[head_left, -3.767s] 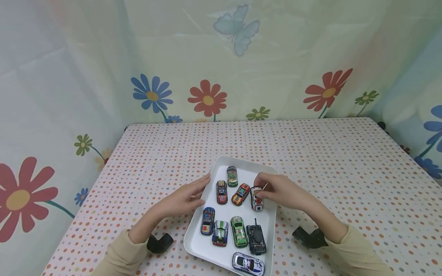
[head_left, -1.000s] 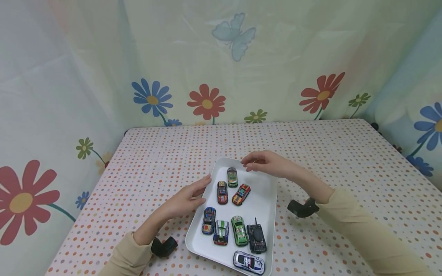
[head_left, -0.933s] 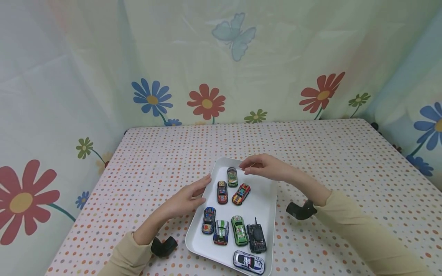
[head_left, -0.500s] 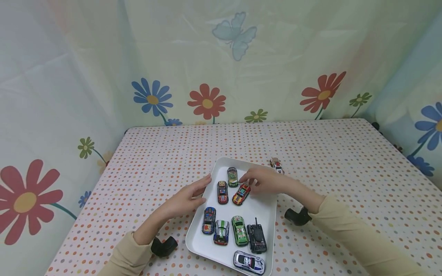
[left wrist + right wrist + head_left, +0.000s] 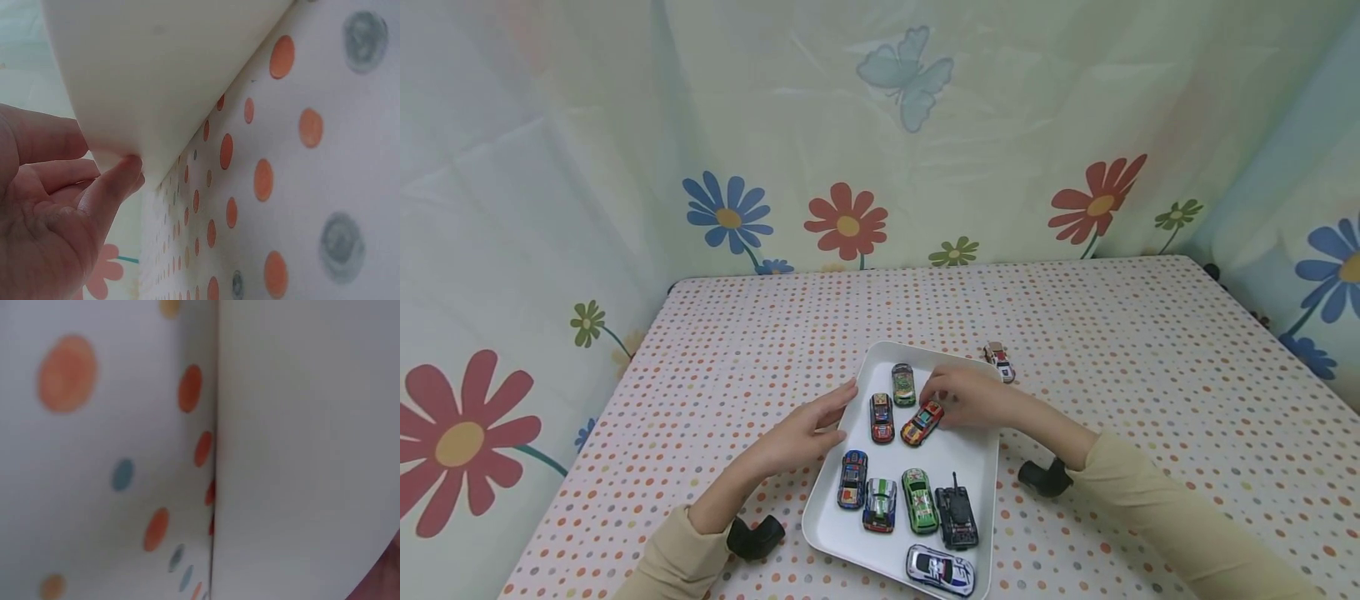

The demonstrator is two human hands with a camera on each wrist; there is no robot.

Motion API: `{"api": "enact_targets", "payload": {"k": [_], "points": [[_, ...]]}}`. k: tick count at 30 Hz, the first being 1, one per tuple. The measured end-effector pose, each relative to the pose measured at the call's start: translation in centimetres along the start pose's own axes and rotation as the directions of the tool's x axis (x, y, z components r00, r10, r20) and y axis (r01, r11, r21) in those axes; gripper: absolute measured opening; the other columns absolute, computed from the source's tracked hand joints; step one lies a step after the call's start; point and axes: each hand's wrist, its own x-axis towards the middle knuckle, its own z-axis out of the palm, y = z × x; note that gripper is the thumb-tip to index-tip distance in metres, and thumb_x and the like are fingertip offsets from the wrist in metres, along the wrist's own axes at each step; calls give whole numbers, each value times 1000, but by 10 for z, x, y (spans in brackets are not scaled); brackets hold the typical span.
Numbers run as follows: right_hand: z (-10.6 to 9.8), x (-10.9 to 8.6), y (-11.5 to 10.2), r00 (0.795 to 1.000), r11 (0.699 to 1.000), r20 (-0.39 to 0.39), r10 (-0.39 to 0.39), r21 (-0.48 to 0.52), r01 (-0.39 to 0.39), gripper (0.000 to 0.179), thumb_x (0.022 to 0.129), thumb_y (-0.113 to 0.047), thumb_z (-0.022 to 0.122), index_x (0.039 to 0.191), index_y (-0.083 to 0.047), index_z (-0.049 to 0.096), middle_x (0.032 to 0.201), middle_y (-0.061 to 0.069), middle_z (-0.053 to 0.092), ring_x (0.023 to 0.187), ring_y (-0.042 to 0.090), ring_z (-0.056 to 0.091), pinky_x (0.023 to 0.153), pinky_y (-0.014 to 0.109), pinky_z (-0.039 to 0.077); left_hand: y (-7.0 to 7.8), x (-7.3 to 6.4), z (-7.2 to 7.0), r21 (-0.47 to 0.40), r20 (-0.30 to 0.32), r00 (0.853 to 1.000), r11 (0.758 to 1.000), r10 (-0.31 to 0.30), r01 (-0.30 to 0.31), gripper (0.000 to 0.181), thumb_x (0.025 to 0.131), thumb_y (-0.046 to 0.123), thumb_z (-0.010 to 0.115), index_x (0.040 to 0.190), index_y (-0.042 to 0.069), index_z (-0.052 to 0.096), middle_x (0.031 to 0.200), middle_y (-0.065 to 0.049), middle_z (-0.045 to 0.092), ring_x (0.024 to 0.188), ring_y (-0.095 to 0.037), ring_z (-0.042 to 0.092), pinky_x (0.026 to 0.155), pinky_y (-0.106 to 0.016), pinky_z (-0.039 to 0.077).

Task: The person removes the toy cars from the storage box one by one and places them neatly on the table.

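Observation:
My right hand [image 5: 973, 398] reaches over the right side of a white tray [image 5: 887, 546] and grips a red-and-yellow toy car [image 5: 922, 422], low over the tray floor. In the right wrist view only a sliver of that hand [image 5: 384, 572] shows past the tray wall. My left hand [image 5: 805, 429] holds the tray's left side; in the left wrist view a fingertip of this hand [image 5: 56, 194] presses the outer wall while another digit passes behind the rim. Beside the held car lie a green toy car [image 5: 903, 384] and a red-and-tan toy car [image 5: 882, 418].
Outside the tray, a white-and-red toy car [image 5: 999, 362] sits on the dotted tablecloth [image 5: 760, 333]. Nearer in the tray are a blue car [image 5: 852, 480], a white-and-green car [image 5: 879, 505], a bright green car [image 5: 920, 501], a black tank [image 5: 957, 517] and a silver car [image 5: 940, 570].
The white-and-red toy car has gone from the tray to the table beyond it. My right hand has returned to the tray and taken hold of the red-and-yellow car. My left hand stays put.

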Motion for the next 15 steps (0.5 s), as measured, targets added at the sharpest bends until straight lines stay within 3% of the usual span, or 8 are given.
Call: {"api": "enact_targets", "payload": {"k": [7, 15], "points": [[1, -3, 2, 1000, 980, -13, 24, 197, -21, 31, 77, -1, 73, 107, -4, 66, 103, 3, 65, 94, 19, 61, 82, 26, 51, -1, 0, 0, -14, -5, 1000, 1000, -8, 8, 58, 93, -7, 49, 146, -2, 25, 153, -12, 14, 132, -34, 29, 100, -43, 36], [0, -6, 2, 999, 903, -15, 47, 428, -36, 31, 78, 0, 73, 108, 1, 64, 103, 10, 66, 94, 20, 64, 80, 24, 52, -1, -1, 0, -20, -1, 1000, 1000, -4, 3, 58, 93, -8, 49, 146, -3, 25, 153, -13, 13, 132, -33, 28, 101, -43, 35]]}}
